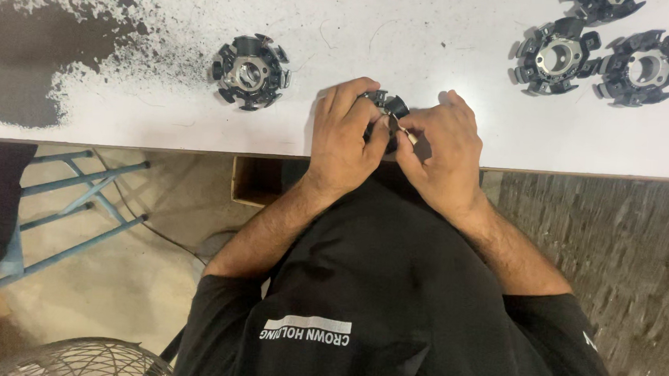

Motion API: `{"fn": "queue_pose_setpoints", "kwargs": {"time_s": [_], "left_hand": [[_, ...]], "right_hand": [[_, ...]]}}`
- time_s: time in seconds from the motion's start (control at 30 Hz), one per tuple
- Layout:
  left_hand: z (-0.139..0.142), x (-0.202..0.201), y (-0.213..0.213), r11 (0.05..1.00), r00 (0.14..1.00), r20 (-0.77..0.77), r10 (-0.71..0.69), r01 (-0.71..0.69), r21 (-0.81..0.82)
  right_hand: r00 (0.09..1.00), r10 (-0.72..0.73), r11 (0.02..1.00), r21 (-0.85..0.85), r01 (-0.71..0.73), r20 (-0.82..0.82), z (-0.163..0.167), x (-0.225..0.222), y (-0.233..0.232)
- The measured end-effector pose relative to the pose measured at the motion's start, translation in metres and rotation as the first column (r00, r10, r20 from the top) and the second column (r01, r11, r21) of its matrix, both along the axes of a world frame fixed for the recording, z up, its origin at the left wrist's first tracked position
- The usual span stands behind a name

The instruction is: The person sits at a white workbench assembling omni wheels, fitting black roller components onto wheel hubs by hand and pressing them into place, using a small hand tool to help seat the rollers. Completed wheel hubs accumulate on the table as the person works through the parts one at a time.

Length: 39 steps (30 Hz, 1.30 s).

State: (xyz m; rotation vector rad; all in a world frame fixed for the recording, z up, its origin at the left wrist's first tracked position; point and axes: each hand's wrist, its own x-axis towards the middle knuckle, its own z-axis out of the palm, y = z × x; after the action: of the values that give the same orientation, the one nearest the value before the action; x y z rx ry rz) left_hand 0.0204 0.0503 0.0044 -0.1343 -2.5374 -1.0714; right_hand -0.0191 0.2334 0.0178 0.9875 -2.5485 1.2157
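My left hand (345, 138) and my right hand (441, 152) meet over the near edge of a white table (405, 37). Between them is a black round slotted part (387, 106), mostly hidden by my fingers. My left hand wraps around its left side. The fingertips of my right hand pinch a small light piece (407, 135) against that part. A similar black part with a shiny metal centre (250, 71) lies on the table to the left of my left hand, apart from it.
Three more black slotted parts (557, 56) (645, 68) (602, 6) lie at the table's far right. Dark worn patches (25, 53) mark the table's left. Below the edge are a cardboard box (256, 180), a blue metal frame (70, 203) and a wire fan guard (84, 360).
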Motion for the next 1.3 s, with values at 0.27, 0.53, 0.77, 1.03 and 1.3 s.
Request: {"fn": "queue_pose_setpoints", "kwargs": {"time_s": [0.27,0.53,0.77,1.03,1.3], "left_hand": [[-0.005,-0.002,0.003,0.999,0.998,-0.051,0.027,-0.029,-0.029],[-0.011,-0.001,0.004,0.998,0.998,-0.040,0.041,-0.043,-0.039],[0.014,0.003,-0.012,0.998,0.987,-0.151,0.062,-0.059,0.027],[0.026,-0.006,-0.019,0.983,0.996,0.051,-0.071,0.079,-0.163],[0.026,-0.010,-0.018,0.969,0.996,0.090,-0.029,0.050,-0.243]], "right_hand": [[0.999,0.024,0.999,-0.026,-0.025,-0.040,-0.001,0.003,0.000],[0.992,-0.003,0.992,0.124,0.019,-0.124,0.005,0.007,-0.004],[0.996,-0.002,0.999,0.047,0.006,-0.094,0.007,0.004,0.004],[0.997,-0.067,0.996,-0.056,0.064,-0.045,-0.009,-0.004,-0.002],[0.997,-0.071,0.995,-0.064,0.070,-0.020,-0.012,-0.007,-0.004]]}}
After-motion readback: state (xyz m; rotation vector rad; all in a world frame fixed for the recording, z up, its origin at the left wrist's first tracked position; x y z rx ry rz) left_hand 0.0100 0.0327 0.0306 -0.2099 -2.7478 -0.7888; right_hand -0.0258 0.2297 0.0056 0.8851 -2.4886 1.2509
